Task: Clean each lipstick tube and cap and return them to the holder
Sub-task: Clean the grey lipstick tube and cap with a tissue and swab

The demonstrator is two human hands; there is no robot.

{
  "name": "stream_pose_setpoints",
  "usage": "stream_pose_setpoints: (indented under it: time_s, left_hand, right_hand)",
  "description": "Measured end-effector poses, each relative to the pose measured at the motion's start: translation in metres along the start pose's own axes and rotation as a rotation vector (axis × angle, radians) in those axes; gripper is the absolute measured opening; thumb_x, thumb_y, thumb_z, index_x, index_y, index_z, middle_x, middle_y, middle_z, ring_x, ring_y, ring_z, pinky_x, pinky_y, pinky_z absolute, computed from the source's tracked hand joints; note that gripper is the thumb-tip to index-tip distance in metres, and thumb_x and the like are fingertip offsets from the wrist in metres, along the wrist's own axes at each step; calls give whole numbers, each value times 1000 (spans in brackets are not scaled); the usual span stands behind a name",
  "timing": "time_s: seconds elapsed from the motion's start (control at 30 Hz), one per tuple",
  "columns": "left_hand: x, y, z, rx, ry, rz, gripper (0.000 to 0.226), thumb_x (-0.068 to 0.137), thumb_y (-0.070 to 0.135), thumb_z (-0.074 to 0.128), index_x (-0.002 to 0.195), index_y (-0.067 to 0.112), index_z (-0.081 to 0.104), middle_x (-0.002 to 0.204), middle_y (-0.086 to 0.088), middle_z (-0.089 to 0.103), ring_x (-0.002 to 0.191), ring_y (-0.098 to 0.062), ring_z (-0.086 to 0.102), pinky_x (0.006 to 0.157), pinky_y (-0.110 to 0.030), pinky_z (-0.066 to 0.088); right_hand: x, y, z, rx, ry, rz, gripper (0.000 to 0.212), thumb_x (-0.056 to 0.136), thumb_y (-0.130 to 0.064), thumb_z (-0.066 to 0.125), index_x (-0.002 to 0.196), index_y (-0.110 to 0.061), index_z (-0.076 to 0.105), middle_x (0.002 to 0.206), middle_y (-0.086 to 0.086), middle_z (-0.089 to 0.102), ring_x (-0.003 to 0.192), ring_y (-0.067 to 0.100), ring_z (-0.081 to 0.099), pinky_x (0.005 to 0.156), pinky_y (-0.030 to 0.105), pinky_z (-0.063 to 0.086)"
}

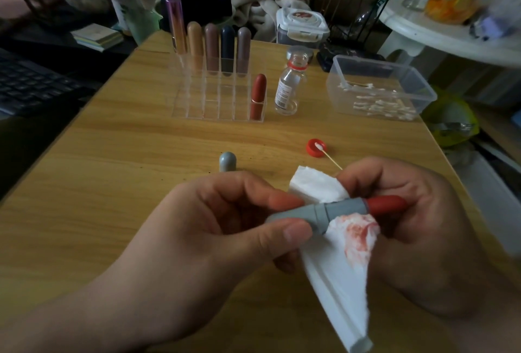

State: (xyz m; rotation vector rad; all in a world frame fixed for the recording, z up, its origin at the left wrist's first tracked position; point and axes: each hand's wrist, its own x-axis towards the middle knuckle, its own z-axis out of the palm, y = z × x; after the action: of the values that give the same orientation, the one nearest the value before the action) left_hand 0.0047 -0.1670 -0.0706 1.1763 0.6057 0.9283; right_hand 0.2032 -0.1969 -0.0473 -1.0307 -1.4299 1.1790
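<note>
The grey lipstick tube (332, 210) lies level in the air over the near part of the table (112, 169), between the two hands, its red bullet wound out and pointing right. The left hand (214, 228) grips the base between thumb and fingers, probably to steady or turn it. The right hand (417, 228) grasps a white tissue (346, 265) folded against the tube's collar. The tissue is smeared red there, so this looks like the wiping step. Its grey cap (227, 161) stands upright on the table just beyond the left hand, apart from the tube and seemingly set aside until the tube is done.

Farther off, the clear holder (197, 104) carries five capped lipsticks (211, 48) in its far row and a red lipstick (258, 96) in its nearest right-hand compartment. The slots between look free for the grey one. Just right of it stands an uncapped clear bottle (289, 87) with a little liquid in it. Its red bottle cap (311, 149) lies nearer, open side up, with the tip of a cotton swab (328, 155) resting in it. A clear tub (417, 82) far right holds more swabs (377, 101).
</note>
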Motion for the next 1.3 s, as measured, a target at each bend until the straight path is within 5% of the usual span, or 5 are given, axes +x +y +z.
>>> stream_pose_setpoints:
  time_s: [0.33, 0.53, 0.7, 0.93, 1.3]
  left_hand:
    - [7, 12, -10, 122, -176, -159, 23, 82, 28, 70, 97, 12, 75, 81, -15, 74, 65, -27, 69, 64, -31, 56]
    - [-5, 4, -2, 766, 115, 350, 24, 69, 40, 78, 90, 35, 67, 91, 14, 72, 81, -9, 70, 72, -14, 50]
    - [-3, 12, -2, 605, -28, 85, 35, 67, 54, 77, 97, 38, 71, 90, 10, 76, 84, -16, 73, 77, -43, 60]
    - [-8, 10, 3, 1046, 149, 249, 27, 62, 57, 67, 73, 34, 59, 69, 18, 56, 55, 2, 52, 48, -2, 34]
    - [-2, 5, 2, 990, 273, 126, 26, 59, 32, 84, 74, 35, 63, 72, 18, 66, 68, 0, 63, 55, -5, 43]
  right_hand:
    - [-2, 2, 1, 10, 31, 26, 24, 61, 7, 80, 79, -4, 67, 64, 8, 71, 53, 14, 68, 48, 23, 54]
    - [0, 5, 1, 15, 47, 35, 20, 63, -8, 78, 80, -7, 68, 71, 11, 72, 57, 20, 70, 48, 29, 55]
    - [-2, 4, 4, 56, 29, 65, 17, 62, -9, 77, 77, -10, 69, 64, 3, 70, 52, 13, 67, 46, 23, 53]
    - [-1, 18, 14, 158, 81, 191, 13, 62, -19, 77, 74, -15, 72, 66, 15, 69, 56, 23, 65, 49, 31, 53]
    - [4, 18, 29, 280, 60, 341, 44, 56, -33, 95, 92, -18, 75, 80, -1, 74, 74, 14, 71, 65, 23, 55]
